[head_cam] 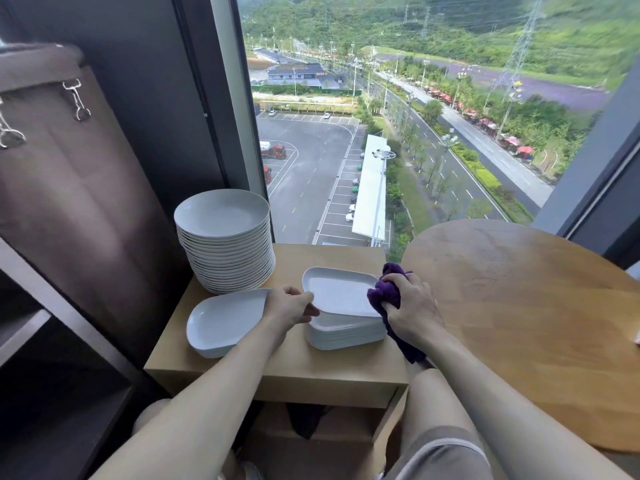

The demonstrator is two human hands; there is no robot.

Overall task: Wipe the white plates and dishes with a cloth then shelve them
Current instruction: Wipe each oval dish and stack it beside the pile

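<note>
The person's two bare arms reach out over a small wooden surface (311,370). The right hand (410,308) is closed tight around a purple cloth (382,296). The cloth touches the right end of the top dish (341,292), and a tail of it hangs down under the hand. The left hand (294,306) has its fingers curled on the left rim of the top dish and holds it. This dish lies on a pile of white dishes (346,332) of the same shape. Just left of the pile lies a lone white dish (221,322). Behind it, at the back left corner, stands a tall stack of round white plates (225,247). To the right is a round wooden surface (519,306). On the left hangs a brown curtain (69,174). Farthest away, a big window (381,98) shows a car park and roads far below.
</note>
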